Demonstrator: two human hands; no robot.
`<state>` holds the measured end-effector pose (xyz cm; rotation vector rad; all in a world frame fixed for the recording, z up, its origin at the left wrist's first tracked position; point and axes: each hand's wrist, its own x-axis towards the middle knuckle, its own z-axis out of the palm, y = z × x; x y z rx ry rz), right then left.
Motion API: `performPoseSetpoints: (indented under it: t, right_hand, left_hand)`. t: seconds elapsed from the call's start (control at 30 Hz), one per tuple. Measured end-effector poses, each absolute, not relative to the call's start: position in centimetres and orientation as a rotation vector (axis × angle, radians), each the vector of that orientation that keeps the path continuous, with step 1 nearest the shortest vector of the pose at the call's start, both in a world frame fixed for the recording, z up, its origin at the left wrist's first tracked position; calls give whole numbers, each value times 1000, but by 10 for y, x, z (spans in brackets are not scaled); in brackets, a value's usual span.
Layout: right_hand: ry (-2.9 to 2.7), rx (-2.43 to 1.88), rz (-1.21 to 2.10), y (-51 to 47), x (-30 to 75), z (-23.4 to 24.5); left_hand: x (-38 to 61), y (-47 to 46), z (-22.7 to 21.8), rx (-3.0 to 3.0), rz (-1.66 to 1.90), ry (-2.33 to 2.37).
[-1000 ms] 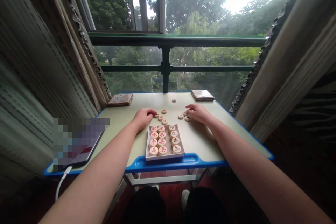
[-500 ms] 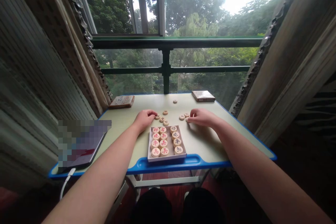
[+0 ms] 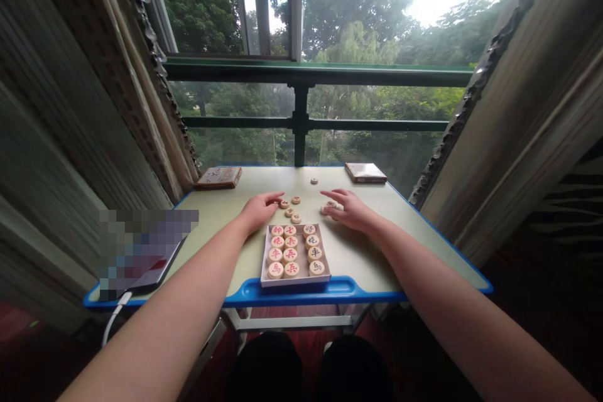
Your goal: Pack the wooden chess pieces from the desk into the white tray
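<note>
A shallow white tray [image 3: 264, 264] near the table's front edge holds several round wooden chess pieces [image 3: 291, 254] with red and black characters. My left hand [image 3: 258, 208] rests beyond the tray's left corner, fingers stretched toward three loose pieces [image 3: 290, 206]. My right hand [image 3: 346, 208] lies flat to the right of them, fingers spread over other loose pieces [image 3: 328, 205]. One more piece [image 3: 313, 181] lies alone farther back.
The small table [image 3: 377, 251] has a blue rim and stands against a window railing. A wooden box half [image 3: 217, 177] sits at the back left, another [image 3: 365, 171] at the back right. A phone on a white cable [image 3: 141, 270] lies at the front left. Curtains hang on both sides.
My left hand's fingers have stretched out toward the loose pieces. My right hand has opened from a pinch and slid a little left over its pieces.
</note>
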<state>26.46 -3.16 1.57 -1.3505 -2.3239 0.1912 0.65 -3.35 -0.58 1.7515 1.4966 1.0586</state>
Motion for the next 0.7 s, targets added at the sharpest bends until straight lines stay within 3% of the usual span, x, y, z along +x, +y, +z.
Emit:
performPoseSetpoints:
  t: [0.7]
  right_hand:
    - [-2444,-1035,252,-36,249,15]
  left_hand:
    - [8,-33,-2,2033,943,1397]
